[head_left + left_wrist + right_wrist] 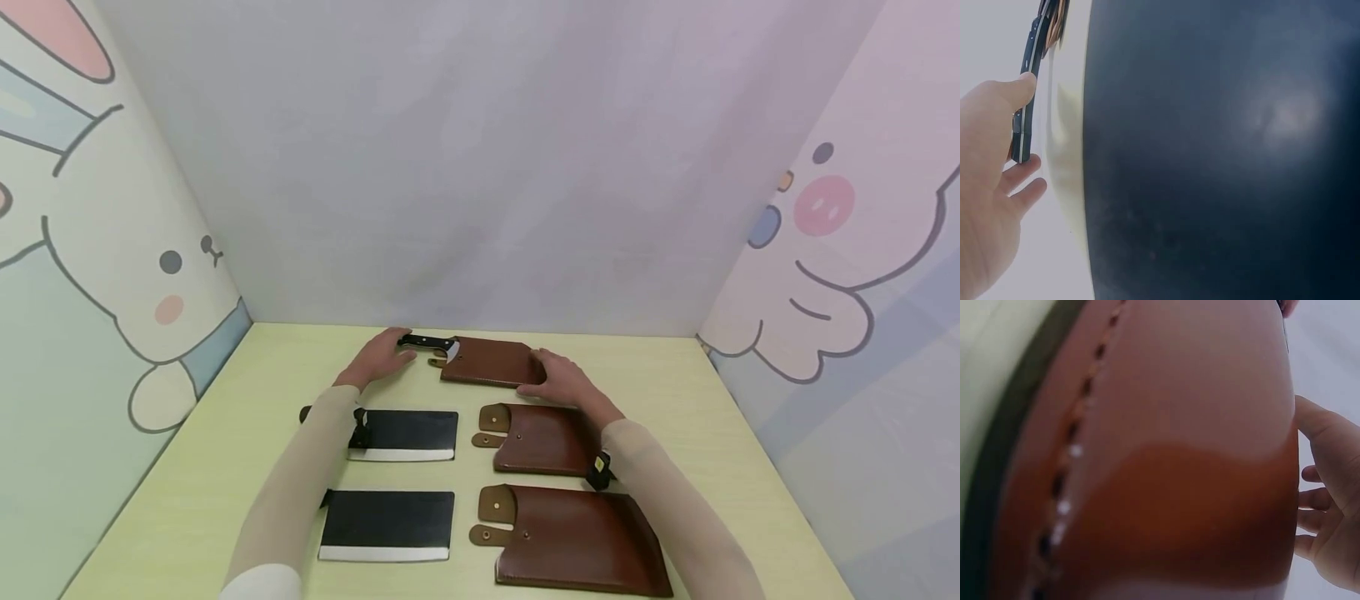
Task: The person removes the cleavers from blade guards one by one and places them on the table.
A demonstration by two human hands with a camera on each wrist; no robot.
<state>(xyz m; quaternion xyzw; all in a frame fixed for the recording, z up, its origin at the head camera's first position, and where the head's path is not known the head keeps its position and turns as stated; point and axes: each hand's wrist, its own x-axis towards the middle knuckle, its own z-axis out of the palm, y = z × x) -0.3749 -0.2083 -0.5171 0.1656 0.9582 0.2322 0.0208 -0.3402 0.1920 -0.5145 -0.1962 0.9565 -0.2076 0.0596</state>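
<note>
A pale yellow-green bench (652, 362) fills a corner booth, with a plain grey wall (465, 167) at twelve o'clock and panels of large cartoon animals at ten and two. At the far edge of the bench, just past centre, a brown leather sheath (491, 361) covers the blade of the far cleaver (429, 342); its black riveted handle and a sliver of bright metal stick out towards nine o'clock. Cleaver and sheath share one long axis, running almost straight from nine to three.

A person reaches in from six o'clock with both arms. The left hand (377, 358) is at the butt of that handle, thumb on the near side and fingers loosely parted; the handle leads away from it at two to three o'clock. The fingers are partly hidden, so whether they press on the handle is hard to say. The right hand (566, 382) rests at the sheath's closed end, fingers and thumb relaxed and spread about it, with the sheath lying towards nine. So the left hand is nearer the handle, the right nearer the leather.

Closer to the person, the middle cleaver (412, 429) and near cleaver (386, 518) lie bare towards seven o'clock; the middle sheath (543, 437) and near sheath (577, 537) lie towards five.
</note>
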